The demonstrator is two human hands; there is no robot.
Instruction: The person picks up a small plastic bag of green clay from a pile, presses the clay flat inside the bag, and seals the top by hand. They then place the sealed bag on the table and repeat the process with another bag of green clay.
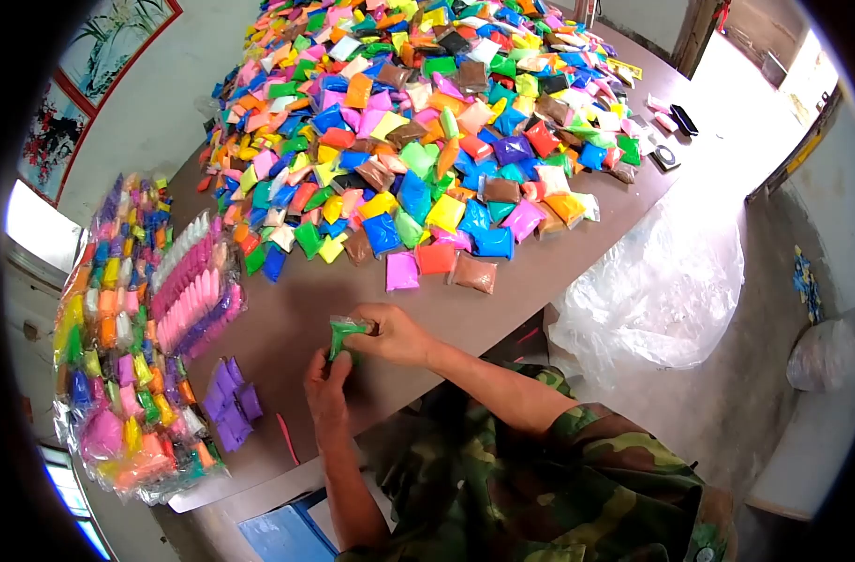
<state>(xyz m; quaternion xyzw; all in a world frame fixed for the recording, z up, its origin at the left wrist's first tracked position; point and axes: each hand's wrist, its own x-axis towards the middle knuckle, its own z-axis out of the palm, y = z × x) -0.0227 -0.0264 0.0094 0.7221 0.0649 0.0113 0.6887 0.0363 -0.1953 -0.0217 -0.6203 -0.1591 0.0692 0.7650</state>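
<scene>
Fingers of right hand (397,335) pinch green packet (344,330), which is over the near part of the table (292,375), left of centre. Left hand (328,384) at packet's lower end, thumb and finger narrowly apart, can't tell if gripping. Large pile of coloured packets (418,159) on far side. Purple packets (231,403) to the left, red strip (288,438) just right of them. Clear plastic bag (657,290) right, beside table.

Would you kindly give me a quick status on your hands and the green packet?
Right hand pinching green packet. Left hand at its lower end. Packet pile beyond, nothing visibly blocking the hands.
</scene>
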